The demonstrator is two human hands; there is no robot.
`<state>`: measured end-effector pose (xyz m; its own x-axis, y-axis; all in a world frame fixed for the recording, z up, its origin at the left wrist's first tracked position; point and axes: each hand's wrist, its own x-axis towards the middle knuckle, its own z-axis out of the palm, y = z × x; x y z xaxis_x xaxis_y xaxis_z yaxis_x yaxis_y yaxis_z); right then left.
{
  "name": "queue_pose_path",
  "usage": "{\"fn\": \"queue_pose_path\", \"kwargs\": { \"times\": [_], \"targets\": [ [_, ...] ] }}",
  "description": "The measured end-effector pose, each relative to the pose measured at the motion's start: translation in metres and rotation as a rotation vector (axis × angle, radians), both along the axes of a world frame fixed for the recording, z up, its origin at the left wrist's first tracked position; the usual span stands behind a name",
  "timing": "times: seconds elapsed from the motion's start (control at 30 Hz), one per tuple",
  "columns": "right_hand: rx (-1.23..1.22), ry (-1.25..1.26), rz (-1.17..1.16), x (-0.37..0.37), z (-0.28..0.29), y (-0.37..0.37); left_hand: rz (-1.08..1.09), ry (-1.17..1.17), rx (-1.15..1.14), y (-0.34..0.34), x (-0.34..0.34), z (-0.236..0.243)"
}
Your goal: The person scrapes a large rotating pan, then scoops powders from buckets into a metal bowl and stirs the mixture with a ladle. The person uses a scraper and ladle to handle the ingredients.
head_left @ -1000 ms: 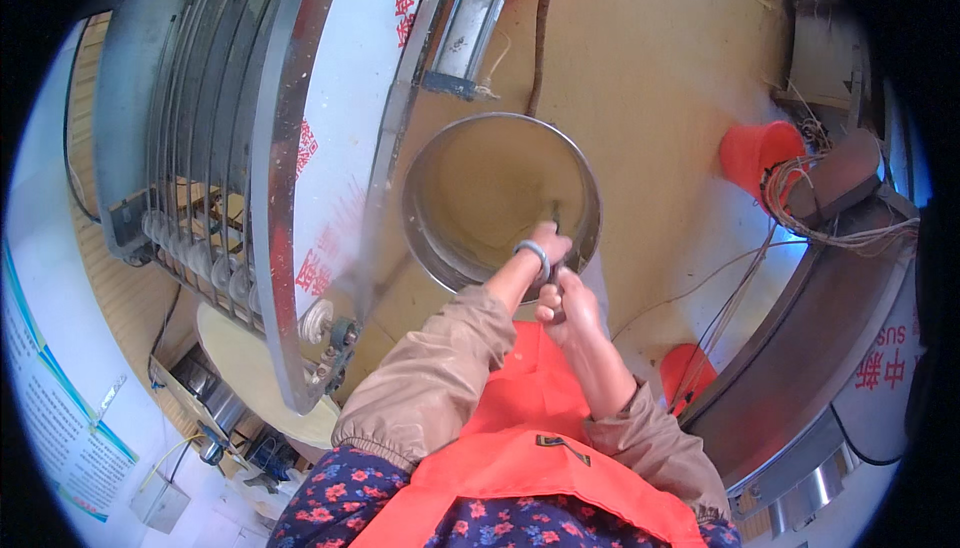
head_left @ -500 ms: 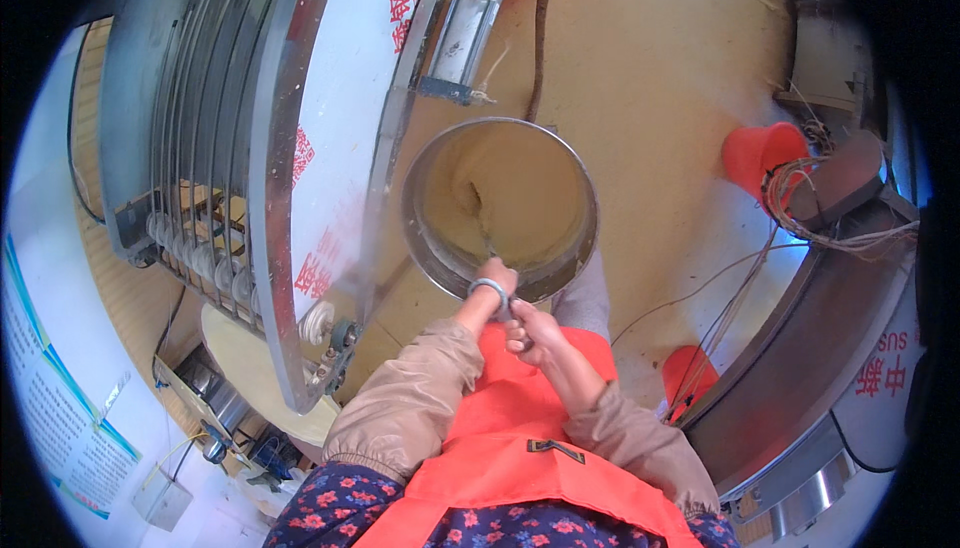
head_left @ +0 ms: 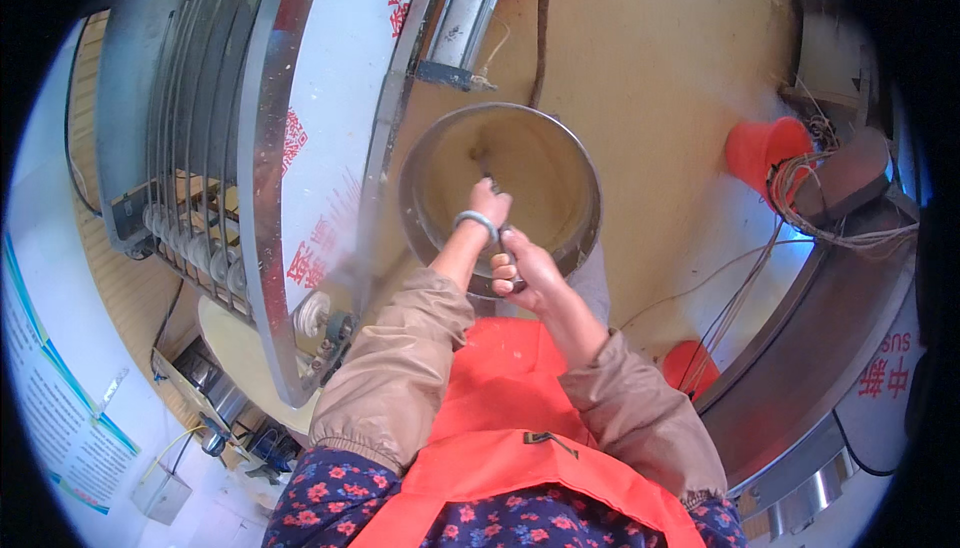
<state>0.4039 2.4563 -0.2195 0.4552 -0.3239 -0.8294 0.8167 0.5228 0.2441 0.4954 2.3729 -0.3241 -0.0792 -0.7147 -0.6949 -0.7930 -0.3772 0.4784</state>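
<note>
A deep round metal pot stands in front of me, holding a pale yellowish liquid like thin batter. Both hands grip one long-handled stirring tool, whose far end sinks into the liquid and hides its shape. My left hand, with a pale bangle on its wrist, is closed round the shaft, over the inside of the pot. Nearer to me, at the pot's near rim, my right hand is wrapped round the upper part of the handle.
A tall metal machine with rods and rollers and a white panel rises close on the left. To the right are a red bucket, loose cables, a second red container and a curved metal trough. A hose runs behind the pot.
Both hands have moved away from me, the left one from the near rim to over the pot. The tool's dipped end has shifted toward the pot's far side.
</note>
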Motion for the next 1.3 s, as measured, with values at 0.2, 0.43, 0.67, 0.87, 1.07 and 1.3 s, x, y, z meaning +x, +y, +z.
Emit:
{"fn": "queue_pose_path", "kwargs": {
  "times": [0.2, 0.43, 0.67, 0.87, 1.07, 1.3],
  "targets": [
    [0.068, -0.038, 0.147, 0.018, -0.001, 0.059, -0.096, -0.29, 0.312, 0.081, 0.034, -0.002],
    [0.296, 0.288, -0.098, -0.036, 0.035, 0.052, -0.113, 0.023, 0.292, 0.1, -0.055, -0.025],
    [-0.014, 0.131, -0.002, -0.014, 0.006, -0.009, 0.08, 0.123, 0.094, 0.006, -0.026, -0.025],
    [-0.028, -0.073, 0.202, 0.003, -0.023, 0.045, 0.008, -0.276, 0.189, 0.057, 0.023, -0.006],
    [0.321, -0.007, -0.122, -0.032, 0.01, 0.08, -0.188, -0.182, 0.418, 0.105, -0.036, -0.006],
    [0.012, 0.211, -0.131, -0.029, 0.017, 0.002, 0.05, 0.249, 0.18, 0.023, -0.052, -0.03]
  ]
}}
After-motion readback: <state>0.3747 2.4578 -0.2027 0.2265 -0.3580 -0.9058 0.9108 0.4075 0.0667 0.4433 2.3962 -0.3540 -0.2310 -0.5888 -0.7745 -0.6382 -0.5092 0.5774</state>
